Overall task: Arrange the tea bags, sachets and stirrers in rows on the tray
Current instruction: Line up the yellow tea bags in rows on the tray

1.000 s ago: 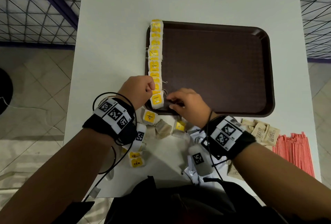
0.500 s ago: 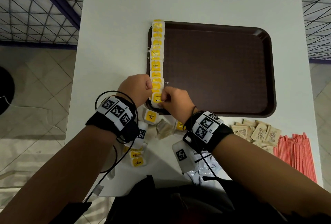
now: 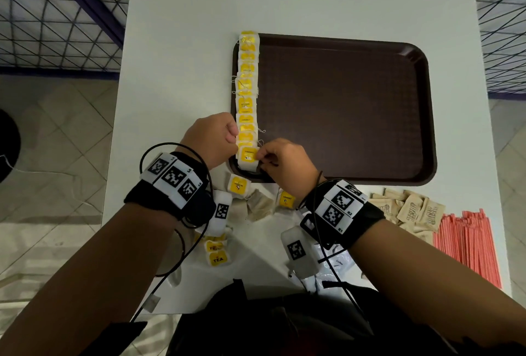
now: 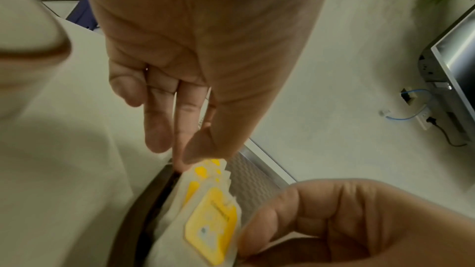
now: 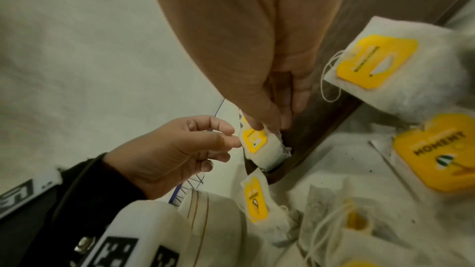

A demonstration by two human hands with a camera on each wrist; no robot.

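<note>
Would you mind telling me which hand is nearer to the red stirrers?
Right. The right hand is at the tray's near-left corner; the left hand lies farther left of the red stirrers.

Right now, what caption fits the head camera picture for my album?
Both hands set a tea bag at the near end of the tray's first row.

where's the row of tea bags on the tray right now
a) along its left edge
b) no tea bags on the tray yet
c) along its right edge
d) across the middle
a: the row of tea bags runs along the left edge of the brown tray, whose remaining surface is bare; both hands are at the row's near end.
</note>
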